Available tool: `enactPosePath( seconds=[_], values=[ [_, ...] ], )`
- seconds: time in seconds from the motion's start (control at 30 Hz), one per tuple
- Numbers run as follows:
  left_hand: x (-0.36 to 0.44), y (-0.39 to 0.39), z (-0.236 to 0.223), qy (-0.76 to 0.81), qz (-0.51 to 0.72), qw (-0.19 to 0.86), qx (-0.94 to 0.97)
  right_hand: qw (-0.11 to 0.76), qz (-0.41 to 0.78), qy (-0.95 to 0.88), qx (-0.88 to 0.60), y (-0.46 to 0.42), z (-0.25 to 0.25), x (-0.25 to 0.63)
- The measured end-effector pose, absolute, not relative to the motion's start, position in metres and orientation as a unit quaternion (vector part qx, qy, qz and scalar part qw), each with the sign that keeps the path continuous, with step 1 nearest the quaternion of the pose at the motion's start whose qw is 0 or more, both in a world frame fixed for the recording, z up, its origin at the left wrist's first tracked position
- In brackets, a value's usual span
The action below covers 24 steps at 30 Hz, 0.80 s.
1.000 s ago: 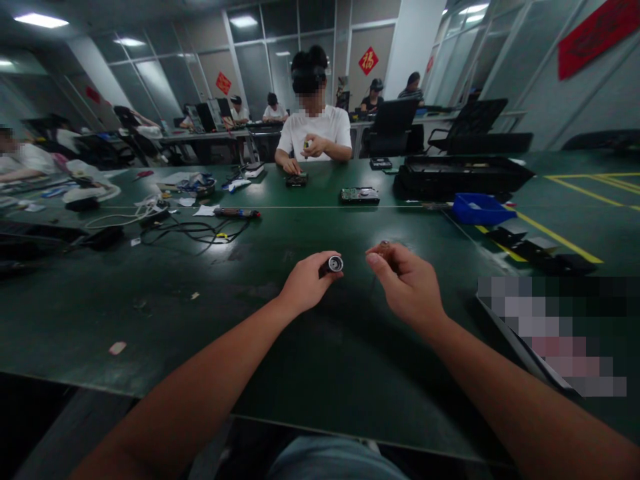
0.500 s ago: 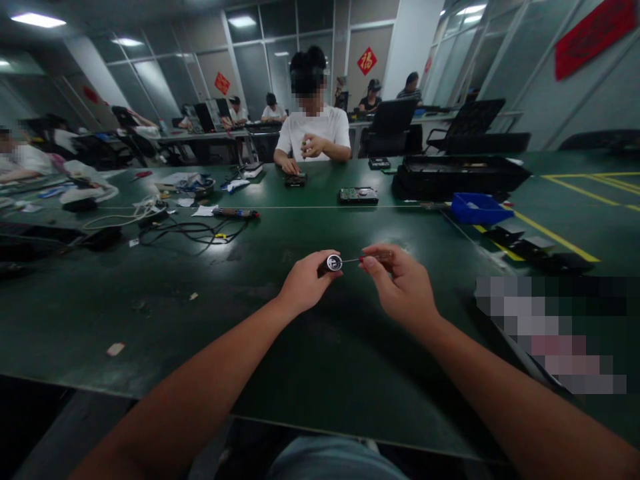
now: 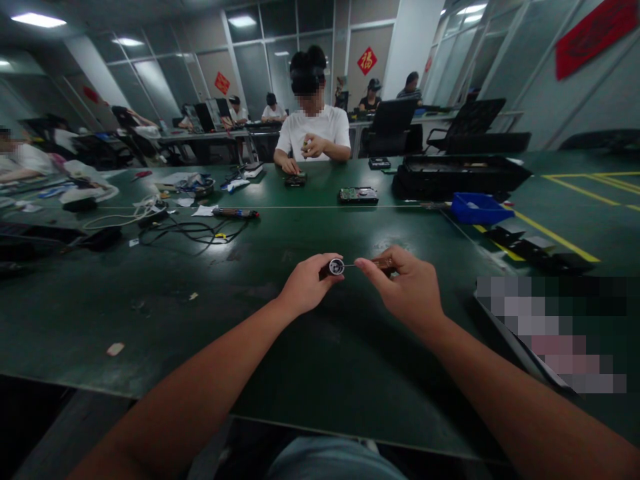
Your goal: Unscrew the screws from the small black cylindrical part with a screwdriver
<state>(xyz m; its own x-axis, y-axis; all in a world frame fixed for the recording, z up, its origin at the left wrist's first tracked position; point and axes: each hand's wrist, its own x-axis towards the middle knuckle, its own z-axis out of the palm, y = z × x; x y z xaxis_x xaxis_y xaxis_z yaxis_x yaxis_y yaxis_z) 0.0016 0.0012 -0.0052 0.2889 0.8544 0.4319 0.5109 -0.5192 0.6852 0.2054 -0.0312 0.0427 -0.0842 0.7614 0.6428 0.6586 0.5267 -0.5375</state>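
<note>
My left hand (image 3: 304, 285) is closed round a small dark cylinder (image 3: 337, 267) with a silver-rimmed round end facing me. Inside that rim some metallic detail shows, too small to name. In my right hand (image 3: 414, 285) is a screwdriver (image 3: 385, 264) with a brownish, see-through handle. Its thin shaft points left, and the tip meets the side of the cylinder's rim; whether it sits in a screw there cannot be made out. Both hands are above the green table (image 3: 320, 373), and my fingers partly cover each thing.
Across the table a person (image 3: 314, 130) in a white shirt handles a small device. A hard drive (image 3: 359, 195), a long black housing (image 3: 460, 175) and a blue bin (image 3: 480, 208) lie ahead. Black cables (image 3: 200, 233) and another tool (image 3: 235, 213) are at left.
My right hand has turned and shifted slightly right, its grip on the screwdriver handle changed. The cylinder in my left hand has moved a little right and down.
</note>
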Motion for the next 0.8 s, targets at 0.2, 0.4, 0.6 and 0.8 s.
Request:
enactPosePath(
  seconds=[0.2,0.4,0.6,0.8],
  values=[
    [0.0,0.003,-0.005,0.447,0.404,0.211,0.77,0.424,0.098,-0.813,-0.386,-0.038,0.049,0.203],
    [0.001,0.001,-0.003,0.453,0.4,0.217,0.767,0.443,0.1,-0.774,-0.442,-0.04,0.048,0.202],
    [0.001,0.0,-0.001,0.447,0.405,0.216,0.768,0.537,0.231,-0.68,-0.442,-0.034,0.043,0.2],
    [0.002,-0.002,0.002,0.433,0.395,0.205,0.784,0.619,0.359,-0.531,-0.453,-0.016,0.038,0.205]
  ],
)
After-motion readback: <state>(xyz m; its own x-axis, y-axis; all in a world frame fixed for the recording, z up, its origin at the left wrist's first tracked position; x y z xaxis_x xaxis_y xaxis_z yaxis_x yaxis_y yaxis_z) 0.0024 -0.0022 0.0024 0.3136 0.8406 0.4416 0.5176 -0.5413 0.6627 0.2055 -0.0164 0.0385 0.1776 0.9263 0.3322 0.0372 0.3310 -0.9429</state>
